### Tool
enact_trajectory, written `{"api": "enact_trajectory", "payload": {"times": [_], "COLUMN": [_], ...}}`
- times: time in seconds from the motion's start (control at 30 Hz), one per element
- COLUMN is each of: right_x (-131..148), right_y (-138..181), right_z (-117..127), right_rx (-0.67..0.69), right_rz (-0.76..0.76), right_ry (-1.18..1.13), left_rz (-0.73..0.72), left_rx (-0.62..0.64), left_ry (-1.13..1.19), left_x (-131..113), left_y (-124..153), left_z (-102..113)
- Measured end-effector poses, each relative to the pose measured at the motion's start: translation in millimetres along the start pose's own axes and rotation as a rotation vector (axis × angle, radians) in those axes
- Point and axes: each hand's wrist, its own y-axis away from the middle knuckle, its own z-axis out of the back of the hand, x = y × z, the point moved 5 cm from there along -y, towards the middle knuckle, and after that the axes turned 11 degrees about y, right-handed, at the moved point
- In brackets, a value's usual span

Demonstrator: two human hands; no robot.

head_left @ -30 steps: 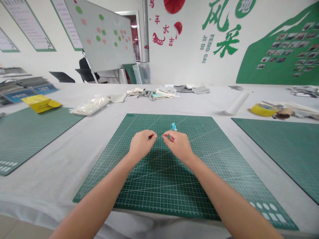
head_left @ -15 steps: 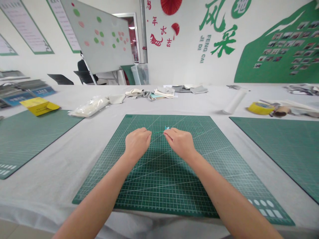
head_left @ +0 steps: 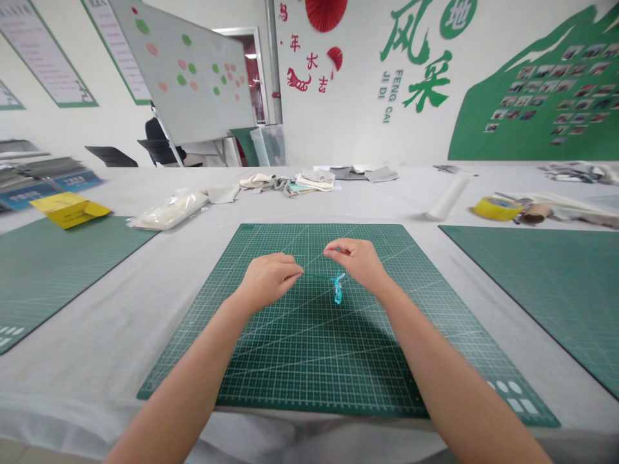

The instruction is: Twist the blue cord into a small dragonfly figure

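Note:
A small light-blue and white looped thing [head_left: 338,288], maybe beaded or knotted, shows over the green gridded cutting mat [head_left: 309,374]. From it a thin dark green cord [head_left: 316,276] runs left to my left hand [head_left: 271,277], whose thumb and fingers pinch its end. My right hand [head_left: 355,258] is a little higher, just above and right of the blue piece and apart from it. Its thumb and forefinger are pressed together; what they hold, if anything, is too small to make out.
More cutting mats lie to the left [head_left: 62,264] and right [head_left: 546,277]. Farther back are a yellow folded card [head_left: 70,209], a plastic-wrapped packet [head_left: 169,209], fabric scraps [head_left: 309,180], a white roll [head_left: 449,196] and yellow tape [head_left: 498,207].
My right hand has come off the blue piece and risen slightly, so the piece now shows whole, lower down. My left hand has shifted a little right and down, fingers still pinched.

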Motion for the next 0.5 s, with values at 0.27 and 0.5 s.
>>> {"api": "enact_trajectory", "payload": {"times": [0.27, 0.5], "right_x": [-15, -15], "right_y": [0, 3], "right_z": [-20, -33], "right_rx": [0.307, 0.291], "right_rz": [-0.182, -0.271], "right_ry": [-0.527, -0.614], "left_rz": [0.003, 0.115], "left_rx": [0.079, -0.142], "left_ry": [0.637, 0.79], "left_x": [-7, 9], "left_y": [-2, -3], "left_z": [0, 4]}}
